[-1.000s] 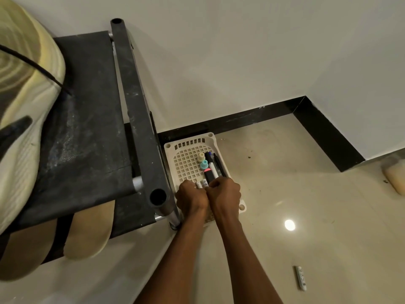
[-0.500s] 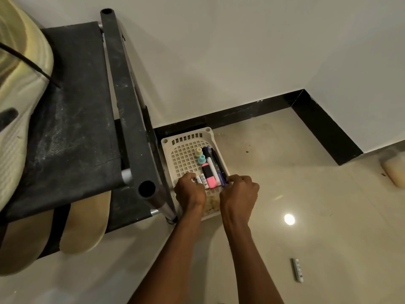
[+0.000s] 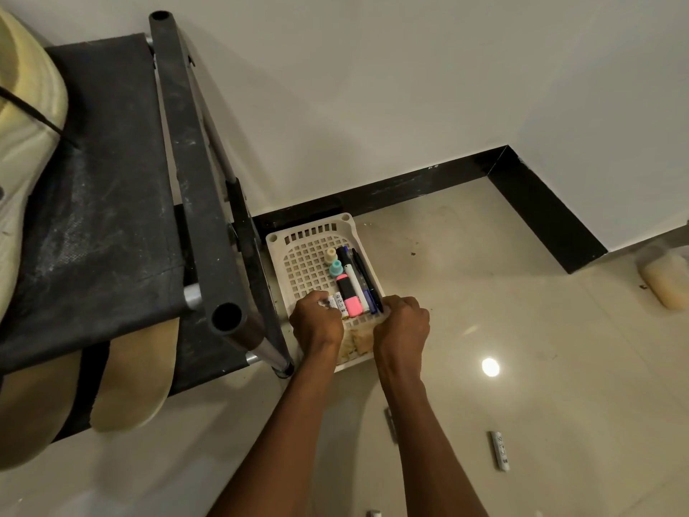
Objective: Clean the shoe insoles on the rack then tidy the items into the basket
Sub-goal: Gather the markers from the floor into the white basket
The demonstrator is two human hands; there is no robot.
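Observation:
A white plastic basket (image 3: 305, 233) stands on the floor beside the rack (image 3: 194, 181). Inside lie a pink highlighter (image 3: 352, 298), a white marker (image 3: 354, 279), dark pens (image 3: 367, 281), a teal cap (image 3: 336, 268), a cream cap (image 3: 330, 255) and a sponge-like piece (image 3: 358, 343). My left hand (image 3: 317, 324) reaches into the near left part, fingers curled round a small white tube (image 3: 333, 302). Over the basket's near right rim, my right hand (image 3: 402, 324) curls and grips it. Two beige insoles (image 3: 138, 371) lie on the rack's lower shelf.
A pale shoe (image 3: 26, 143) sits on the rack's dusty black top shelf. On the glossy floor lie a white marker (image 3: 499, 451) at right and a small grey piece (image 3: 390, 425) between my forearms. A pale sponge (image 3: 667, 278) rests at far right. Wall and black skirting lie behind the basket.
My hands have moved apart: the right hand went from the basket's middle to its right rim. The left hand stays over the small white tubes. The view has shifted slightly.

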